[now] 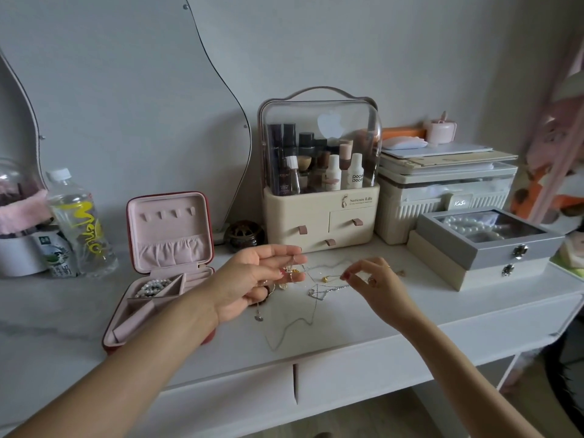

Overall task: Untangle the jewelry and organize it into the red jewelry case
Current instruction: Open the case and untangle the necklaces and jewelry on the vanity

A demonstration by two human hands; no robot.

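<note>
1. Left hand (252, 279): palm up, raised just above the desk (379, 317); thumb and fingers narrowed on a clump of tangled chains (292, 273) with small gold charms. Held up, presumably so the loose ends hang free and the knot can be read.
2. Right hand (373, 279): thumb and forefinger pinched on one fine chain running leftward to the clump, a gold bead (325, 279) on it. The strand looks drawn out sideways, likely to trace or tease it from the knot.
3. More chains lie on the desk between and below the hands: a silver one with a heart pendant (317, 294), and a long thin one (294, 330) trailing toward the desk edge. Whether these join the held clump, cannot tell.
4. Red case (164, 267): open, just left of the left hand, lid upright. A bead bracelet (153, 286) sits in the rear-left compartment; the other compartments look unfilled. Placed close, probably so each freed piece goes straight in.
5. Judgement: untangling under way; most pieces not yet in the case.
</note>
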